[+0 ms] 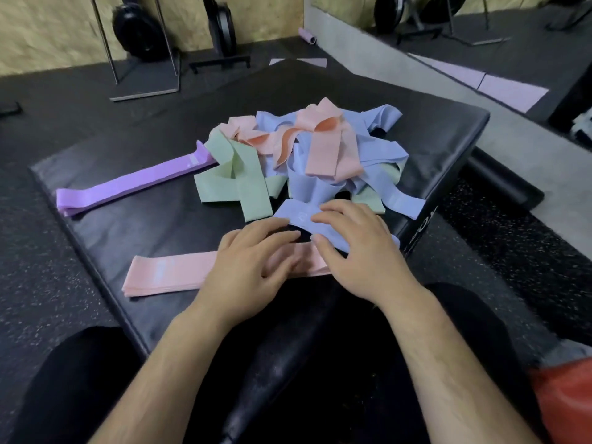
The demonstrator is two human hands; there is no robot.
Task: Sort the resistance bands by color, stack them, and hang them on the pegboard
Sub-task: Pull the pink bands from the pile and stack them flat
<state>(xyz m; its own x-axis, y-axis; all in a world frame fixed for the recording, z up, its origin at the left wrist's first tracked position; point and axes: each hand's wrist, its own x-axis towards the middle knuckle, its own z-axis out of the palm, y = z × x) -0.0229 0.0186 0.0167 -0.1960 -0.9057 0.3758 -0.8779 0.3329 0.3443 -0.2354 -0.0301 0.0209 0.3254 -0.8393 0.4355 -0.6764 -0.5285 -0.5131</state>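
Note:
A tangled heap of resistance bands [307, 155] in blue, pink and green lies on a black padded box [128, 219]. A flat stack of pink bands [166, 274] lies at the box's near edge. My left hand [256, 261] rests flat on the stack's right part, fingers straight. My right hand [355, 248] lies with straight fingers over a blue band [298, 214] and the pink stack's right end. A stack of purple bands [134, 184] lies stretched out at the left.
Black rubber gym floor surrounds the box. Weight plates on metal stands [141, 30] are at the back left. A mirror wall [480, 43] with a grey ledge runs along the right. A black roller [506, 181] lies right of the box. My dark-clad knees are at the bottom.

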